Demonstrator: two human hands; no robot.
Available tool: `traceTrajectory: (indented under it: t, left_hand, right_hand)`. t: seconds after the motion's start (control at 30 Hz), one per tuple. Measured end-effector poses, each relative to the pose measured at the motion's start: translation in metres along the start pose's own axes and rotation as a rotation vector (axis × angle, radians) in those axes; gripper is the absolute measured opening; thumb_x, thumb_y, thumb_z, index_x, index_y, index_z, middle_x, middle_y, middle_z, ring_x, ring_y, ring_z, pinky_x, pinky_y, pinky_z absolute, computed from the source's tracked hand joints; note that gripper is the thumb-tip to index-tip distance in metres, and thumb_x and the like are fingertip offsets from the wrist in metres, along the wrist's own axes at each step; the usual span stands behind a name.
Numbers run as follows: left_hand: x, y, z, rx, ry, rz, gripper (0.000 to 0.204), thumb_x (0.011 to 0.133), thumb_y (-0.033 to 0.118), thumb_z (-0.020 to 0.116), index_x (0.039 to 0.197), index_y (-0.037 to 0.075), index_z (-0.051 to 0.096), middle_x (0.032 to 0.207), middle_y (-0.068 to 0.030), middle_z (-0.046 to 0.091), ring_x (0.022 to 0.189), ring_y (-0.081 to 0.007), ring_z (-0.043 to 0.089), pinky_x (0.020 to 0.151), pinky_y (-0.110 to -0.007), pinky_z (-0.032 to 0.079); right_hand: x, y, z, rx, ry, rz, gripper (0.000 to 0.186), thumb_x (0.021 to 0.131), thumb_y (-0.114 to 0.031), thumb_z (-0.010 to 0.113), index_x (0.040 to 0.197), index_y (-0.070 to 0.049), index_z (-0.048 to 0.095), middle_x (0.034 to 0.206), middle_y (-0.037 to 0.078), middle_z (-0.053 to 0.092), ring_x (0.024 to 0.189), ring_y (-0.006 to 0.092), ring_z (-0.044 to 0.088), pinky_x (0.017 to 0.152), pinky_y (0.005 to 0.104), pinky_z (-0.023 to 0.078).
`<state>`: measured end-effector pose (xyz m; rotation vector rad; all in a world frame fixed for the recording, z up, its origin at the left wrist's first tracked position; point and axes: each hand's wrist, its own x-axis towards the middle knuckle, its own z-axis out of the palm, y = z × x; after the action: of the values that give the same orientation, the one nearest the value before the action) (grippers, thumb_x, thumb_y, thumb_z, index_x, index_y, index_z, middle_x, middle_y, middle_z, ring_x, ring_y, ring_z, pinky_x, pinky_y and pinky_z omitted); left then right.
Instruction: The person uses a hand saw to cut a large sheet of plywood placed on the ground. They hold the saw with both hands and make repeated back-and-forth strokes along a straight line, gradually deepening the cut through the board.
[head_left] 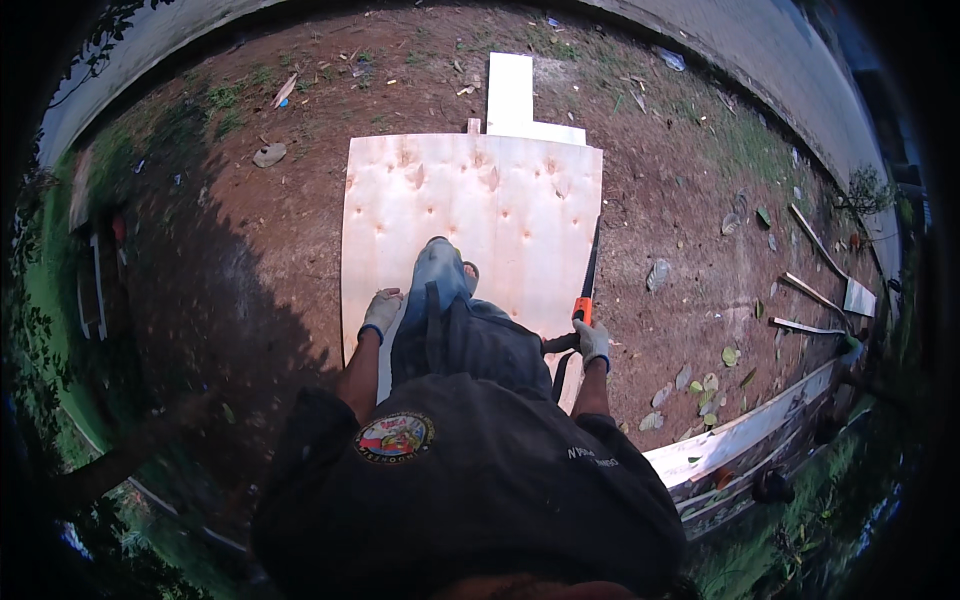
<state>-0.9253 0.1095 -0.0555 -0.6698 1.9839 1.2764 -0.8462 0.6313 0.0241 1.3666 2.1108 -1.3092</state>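
In my gloved right hand (592, 338) is a handsaw (583, 308) with an orange handle; its dark narrow blade points away from me along the right edge of a plywood sheet (530, 270). The pale sheet, marked with brown knots, lies on the ground beneath me. My left hand (382, 308), also gloved, hangs over the sheet's left side beside my leg, fingers loosely stretched and holding nothing that I can see. Whether it touches the plywood cannot be made out. One foot and a jeans-clad knee (440, 265) are over the sheet.
A white board piece (511, 95) sticks out beyond the sheet's far edge. Wood strips (812, 290) and a long white board (740, 430) lie at the right. Dry leaves (708, 390) litter the brown soil; a pale wall (740, 60) bounds the far side.
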Motion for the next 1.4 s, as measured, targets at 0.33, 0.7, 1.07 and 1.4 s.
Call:
traceTrajectory:
  t: [0.33, 0.7, 1.07, 1.4]
  left_hand:
    - [0.017, -0.077, -0.014, -0.234, -0.246, -0.141, 0.036, 0.099, 0.022, 0.059, 0.122, -0.002, 0.073, 0.116, -0.0143, 0.076, 0.107, -0.0206, 0.07, 0.094, -0.033, 0.053]
    - [0.084, 0.083, -0.051, -0.349, 0.011, -0.136, 0.034, 0.095, 0.015, 0.065, 0.124, -0.001, 0.065, 0.1, -0.003, 0.069, 0.09, -0.0135, 0.064, 0.085, -0.029, 0.052]
    - [0.159, 0.163, -0.06, -0.11, -0.003, -0.002, 0.048, 0.093, 0.027, 0.064, 0.131, -0.002, 0.065, 0.111, -0.01, 0.073, 0.103, -0.0182, 0.068, 0.094, -0.031, 0.051]
    - [0.131, 0.09, -0.053, -0.003, -0.057, -0.117, 0.041, 0.093, 0.023, 0.059, 0.125, 0.001, 0.07, 0.114, -0.0133, 0.075, 0.108, -0.0222, 0.07, 0.097, -0.036, 0.051]
  right_hand:
    - [-0.02, 0.0, 0.081, -0.121, -0.181, 0.476, 0.041, 0.075, -0.027, 0.075, 0.101, 0.005, 0.071, 0.083, 0.015, 0.073, 0.081, 0.0237, 0.075, 0.071, 0.0382, 0.056]
    - [0.004, -0.078, 0.085, 0.073, -0.211, 0.214, 0.037, 0.083, -0.011, 0.071, 0.115, 0.003, 0.061, 0.078, 0.006, 0.064, 0.058, 0.017, 0.062, 0.054, 0.0334, 0.051]
    - [-0.02, -0.207, 0.118, -0.02, -0.178, -0.082, 0.065, 0.085, -0.016, 0.073, 0.143, 0.0, 0.05, 0.104, 0.009, 0.067, 0.082, 0.0146, 0.066, 0.072, 0.0306, 0.054]
    - [-0.006, -0.197, 0.136, 0.321, -0.192, 0.078, 0.06, 0.089, -0.011, 0.069, 0.144, -0.001, 0.048, 0.099, 0.008, 0.065, 0.067, 0.0132, 0.061, 0.059, 0.0289, 0.054]
